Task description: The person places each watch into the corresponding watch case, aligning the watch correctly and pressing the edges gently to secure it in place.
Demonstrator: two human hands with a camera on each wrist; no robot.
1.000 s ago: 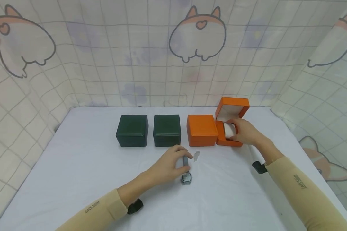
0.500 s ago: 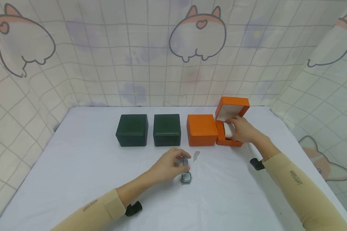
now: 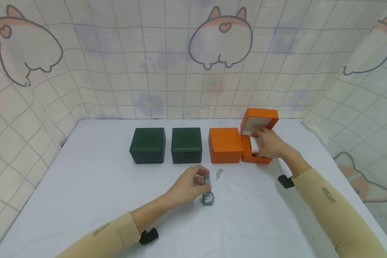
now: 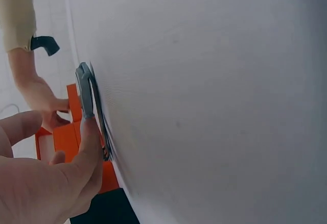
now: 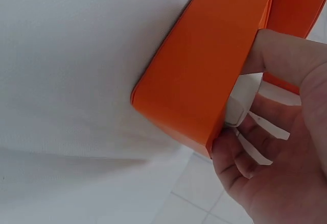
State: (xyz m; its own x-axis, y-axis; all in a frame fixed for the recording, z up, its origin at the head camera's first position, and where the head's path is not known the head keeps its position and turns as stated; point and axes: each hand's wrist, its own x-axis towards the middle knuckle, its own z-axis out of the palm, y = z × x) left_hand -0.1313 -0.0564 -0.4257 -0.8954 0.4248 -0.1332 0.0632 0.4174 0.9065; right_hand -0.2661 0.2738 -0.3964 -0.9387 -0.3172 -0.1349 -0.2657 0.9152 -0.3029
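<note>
In the head view a silver wristwatch (image 3: 208,197) lies on the white-covered table with its strap toward the boxes. My left hand (image 3: 188,184) is over the strap; in the left wrist view one fingertip touches the watch (image 4: 85,91), while another finger is apart from it. At the right end of the row stands an orange watch box (image 3: 256,158) with its lid raised. My right hand (image 3: 272,145) reaches into it and grips the white cushion (image 3: 255,144). The right wrist view shows the cushion (image 5: 242,99) between thumb and fingers, partly hidden by the box wall.
Left of the open box is a shut orange box (image 3: 225,145). Two dark green boxes (image 3: 186,145) (image 3: 147,145) continue the row to the left. A small grey patch (image 3: 219,174) marks the cloth near the watch. A patterned curtain (image 3: 167,71) surrounds the table's back and sides.
My right hand has shifted slightly up and left at the open box. My left fingers have drawn in a little over the strap. Watch and boxes look unmoved.
</note>
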